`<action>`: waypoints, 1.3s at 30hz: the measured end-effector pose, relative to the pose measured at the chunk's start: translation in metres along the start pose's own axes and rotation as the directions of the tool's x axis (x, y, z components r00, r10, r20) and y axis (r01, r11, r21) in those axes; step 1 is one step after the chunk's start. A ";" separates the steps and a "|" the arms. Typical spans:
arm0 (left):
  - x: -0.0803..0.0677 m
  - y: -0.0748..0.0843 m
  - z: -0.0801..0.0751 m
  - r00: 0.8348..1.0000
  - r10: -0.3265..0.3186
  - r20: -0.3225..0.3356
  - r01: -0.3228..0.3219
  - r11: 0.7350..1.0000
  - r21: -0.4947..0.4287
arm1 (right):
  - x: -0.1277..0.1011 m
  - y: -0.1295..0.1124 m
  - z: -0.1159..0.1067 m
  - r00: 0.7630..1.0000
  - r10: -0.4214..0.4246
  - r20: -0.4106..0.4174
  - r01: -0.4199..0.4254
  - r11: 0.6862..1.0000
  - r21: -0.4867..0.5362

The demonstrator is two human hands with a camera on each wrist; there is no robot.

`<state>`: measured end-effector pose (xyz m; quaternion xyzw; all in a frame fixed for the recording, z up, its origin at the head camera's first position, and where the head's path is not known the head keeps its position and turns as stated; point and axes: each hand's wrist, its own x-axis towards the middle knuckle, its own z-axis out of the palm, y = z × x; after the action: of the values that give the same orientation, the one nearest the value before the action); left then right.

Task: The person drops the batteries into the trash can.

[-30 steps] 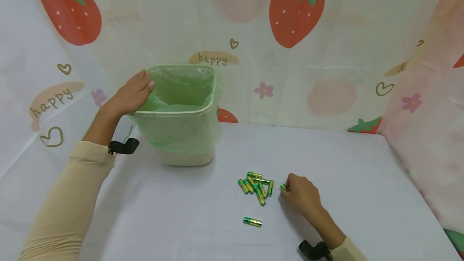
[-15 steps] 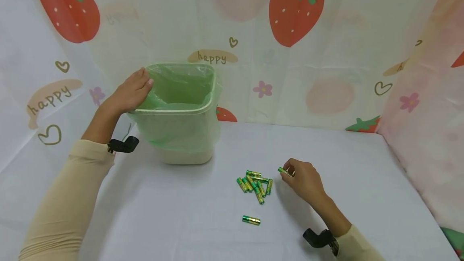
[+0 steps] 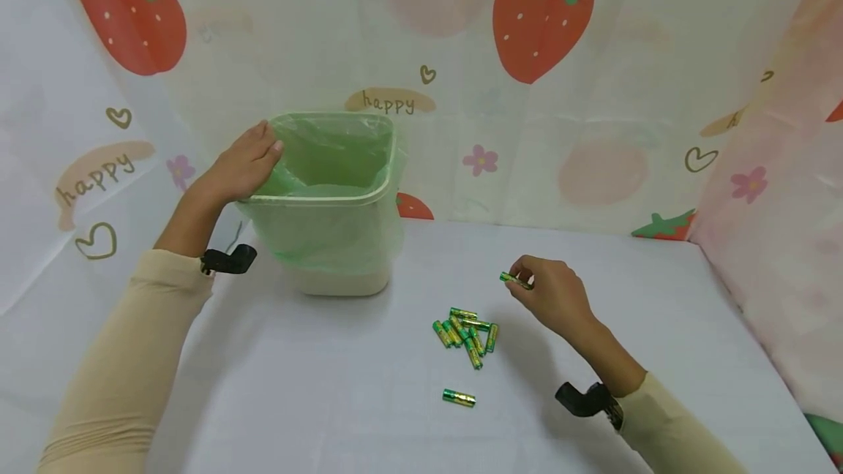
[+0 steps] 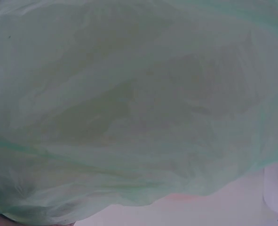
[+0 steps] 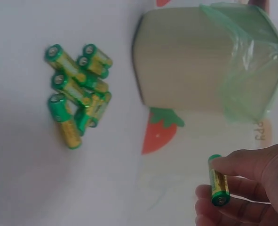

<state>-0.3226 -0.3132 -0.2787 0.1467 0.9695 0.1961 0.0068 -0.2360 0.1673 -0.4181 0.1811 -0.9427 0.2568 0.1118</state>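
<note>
The right hand (image 3: 552, 297) has risen from low over the table (image 3: 691, 328), just right of the pile (image 3: 470, 336), to a spot above it and farther forward, carrying the battery (image 3: 516, 281) pinched in its fingers. More of that battery now shows than a second ago, when little but one end stuck out. The black wrist camera (image 3: 585, 399) and sleeve (image 3: 675, 426) have followed, with more sleeve in sight.

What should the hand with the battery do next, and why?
I'd probably move the right hand left toward the bin: it pinches a battery raised above the table, not yet over the bin, whose top is open while the left hand holds it.
</note>
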 end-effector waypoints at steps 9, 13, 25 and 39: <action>-0.002 0.002 -0.002 1.000 -0.007 0.001 0.007 1.000 -0.014 | 0.023 -0.024 -0.018 0.997 -0.063 0.034 0.062 0.998 0.019; 0.001 0.003 -0.002 1.000 -0.014 0.005 0.014 1.000 -0.004 | 0.032 -0.035 -0.027 0.995 -0.095 0.044 0.093 0.995 0.038; 0.003 -0.003 0.001 1.000 0.000 0.001 0.000 1.000 0.008 | 0.053 -0.058 -0.048 0.983 -0.179 0.051 0.173 0.980 0.103; 0.003 -0.001 0.003 1.000 0.007 -0.006 -0.007 1.000 0.016 | 0.082 -0.085 -0.059 0.953 -0.302 -0.022 0.302 0.945 0.123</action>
<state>-0.3251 -0.3124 -0.2818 0.1495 0.9706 0.1887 0.0018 -0.2700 0.1072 -0.3058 0.3296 -0.8858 0.2953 0.1398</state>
